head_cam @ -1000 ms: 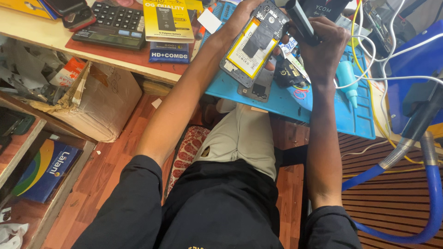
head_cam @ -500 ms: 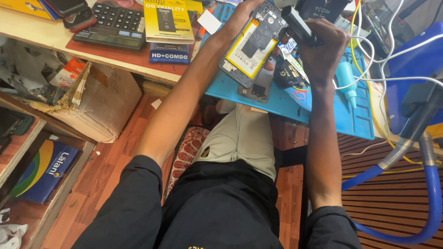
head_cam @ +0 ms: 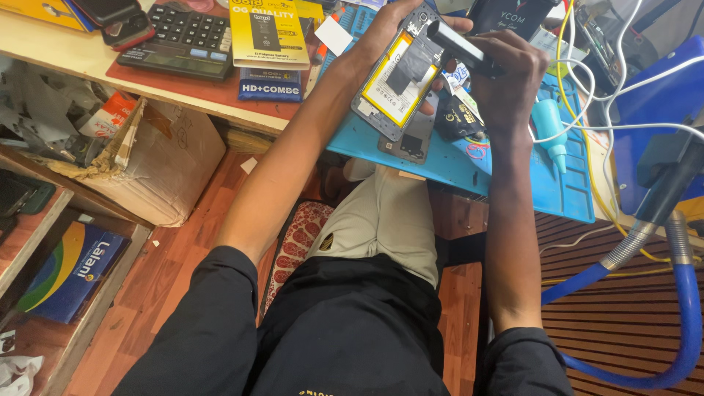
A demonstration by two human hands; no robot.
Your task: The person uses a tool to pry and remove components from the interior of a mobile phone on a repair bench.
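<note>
Opened phone held tilted above the blue mat, a dark tool pressed to its top end.

The left hand (head_cam: 389, 26) is clamped around the opened phone (head_cam: 400, 77), fingers wrapped behind its upper edge; the right hand (head_cam: 502, 73) is closed on a dark tool (head_cam: 458, 45), probably a screwdriver, though its tip is hidden. The phone looks light, stiff and fragile; best held by the frame edges, clear of the yellow battery (head_cam: 387, 88), over the blue mat (head_cam: 506, 176).

Matt blue rubbery mat (head_cam: 513, 176), rough cardboard box (head_cam: 169, 165), glossy wooden floor (head_cam: 176, 271)
</note>
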